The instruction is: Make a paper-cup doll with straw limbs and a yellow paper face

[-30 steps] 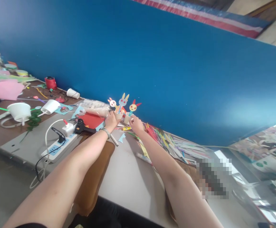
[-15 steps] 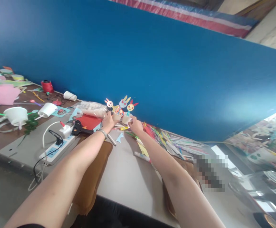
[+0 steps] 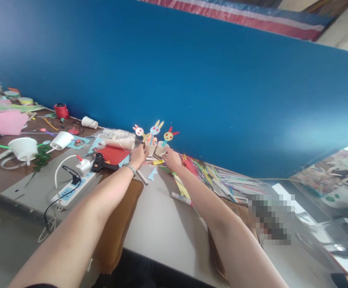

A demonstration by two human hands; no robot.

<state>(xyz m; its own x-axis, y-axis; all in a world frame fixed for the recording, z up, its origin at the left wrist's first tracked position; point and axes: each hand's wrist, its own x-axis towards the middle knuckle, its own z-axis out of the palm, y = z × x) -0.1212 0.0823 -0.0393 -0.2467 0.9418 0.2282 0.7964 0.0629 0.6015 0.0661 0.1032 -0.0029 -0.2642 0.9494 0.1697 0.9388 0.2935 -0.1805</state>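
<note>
Two small white paper cups stand close together by the blue wall. My left hand (image 3: 139, 156) has its fingers closed at the side of the left cup (image 3: 150, 149). My right hand (image 3: 172, 158) pinches the right side of the right cup (image 3: 160, 149). Out of the left cup rises a pale blue paper rabbit head (image 3: 155, 130) with yellow ears. A yellow head with red ears (image 3: 168, 136) leans rightward above the right cup on a blue stem. Behind my left fingers shows a white rabbit head (image 3: 139, 131); its base is partly hidden.
A glue gun (image 3: 103, 165) and a power strip (image 3: 73, 188) with cables lie left. Stacked cups in plastic (image 3: 118, 139) and red paper (image 3: 114, 154) are beside my left hand. Coloured strips (image 3: 221, 178) spread right. A marker (image 3: 180, 198) lies in front.
The red-eared head has tipped further to the right, and the blue head stands slightly further left. Both hands stay at the cups. The whole view has shifted a little.
</note>
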